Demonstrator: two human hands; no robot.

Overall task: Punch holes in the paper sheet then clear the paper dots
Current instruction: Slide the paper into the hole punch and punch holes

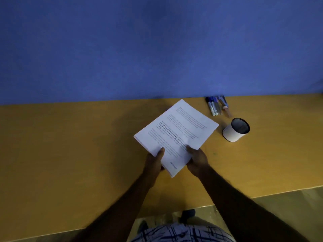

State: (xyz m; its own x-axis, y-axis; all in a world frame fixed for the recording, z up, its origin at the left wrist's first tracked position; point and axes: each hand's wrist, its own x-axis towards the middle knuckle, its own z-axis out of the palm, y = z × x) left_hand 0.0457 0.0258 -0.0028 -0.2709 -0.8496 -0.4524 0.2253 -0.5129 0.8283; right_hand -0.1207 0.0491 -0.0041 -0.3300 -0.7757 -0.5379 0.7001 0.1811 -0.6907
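A stack of white printed paper sheets (176, 131) is held tilted over the middle of the yellow-brown desk (70, 145), one corner pointing toward me. My left hand (154, 160) grips the stack's near left edge, thumb on top. My right hand (197, 160) grips the near right edge, thumb pressing on the top sheet. No hole punch and no paper dots are in view.
A white cylindrical cup (236, 130) with a dark inside lies tilted to the right of the paper. Several markers and pens (217, 106) lie at the back by the blue wall (157, 49). The desk's front edge runs below my forearms.
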